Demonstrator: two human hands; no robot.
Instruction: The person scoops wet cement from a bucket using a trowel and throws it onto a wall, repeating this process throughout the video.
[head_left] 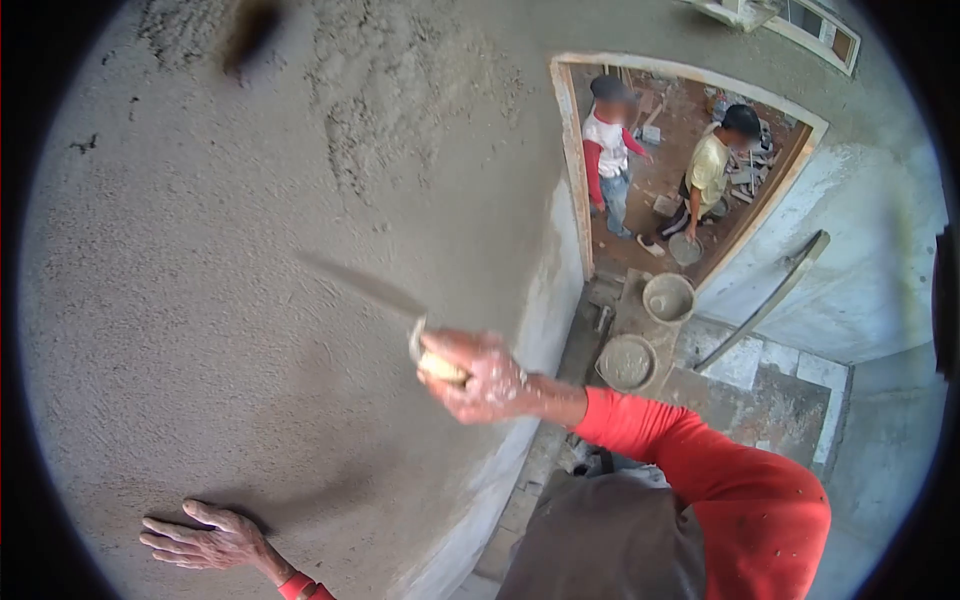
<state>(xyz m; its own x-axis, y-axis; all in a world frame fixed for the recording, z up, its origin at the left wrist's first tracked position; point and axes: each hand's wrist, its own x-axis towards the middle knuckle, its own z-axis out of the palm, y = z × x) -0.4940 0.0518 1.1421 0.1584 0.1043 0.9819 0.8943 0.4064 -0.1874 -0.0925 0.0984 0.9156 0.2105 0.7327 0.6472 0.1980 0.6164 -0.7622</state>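
Observation:
Fresh grey plaster covers the wall (200, 330) at my left, smoother low down and rough in a patch near the top. My right hand (490, 380), specked with plaster, is wrapped round the pale handle of a trowel (370, 287). The trowel's thin blade points up and left, seen nearly edge-on and somewhat blurred against the plaster. Lower left, my left hand (205, 540) lies with fingers spread against the wall surface, holding nothing. A soft shadow falls on the plaster between the two hands.
Two buckets (668, 298) (627, 362) stand on a board near the doorway (575, 150). A long wooden strip (765, 300) leans on the right wall. Beyond the doorway are two people (608, 150) (708, 170); the right one reaches to another bucket (686, 248) amid rubble.

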